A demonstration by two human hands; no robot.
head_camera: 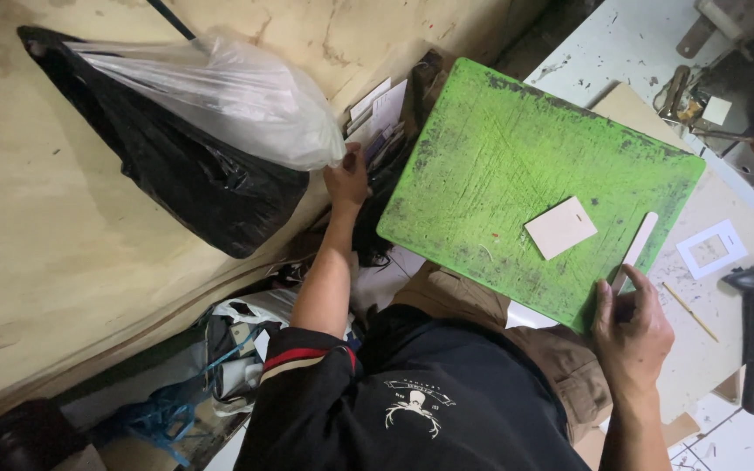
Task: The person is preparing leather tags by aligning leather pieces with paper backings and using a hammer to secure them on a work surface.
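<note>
On lap: green board [517, 174], tan card [560, 227] lying mid-board. Right hand [630, 331] pinches white strip [637, 249] at board edge. Left hand [346, 179] reaches among papers [377, 113] beside bags; grip unclear. Step looks like fetching material; next calls for picking one sheet cleanly.

The green board [517, 174] was seen scratched, matt and worn. The card [560, 228] looked smooth and papery. Glossy, crinkled plastic was shown by the bags [211, 131].

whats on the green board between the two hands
In the head view, a small pale card lies on the green board, between the left hand at the papers and the right hand holding a white strip.
</note>
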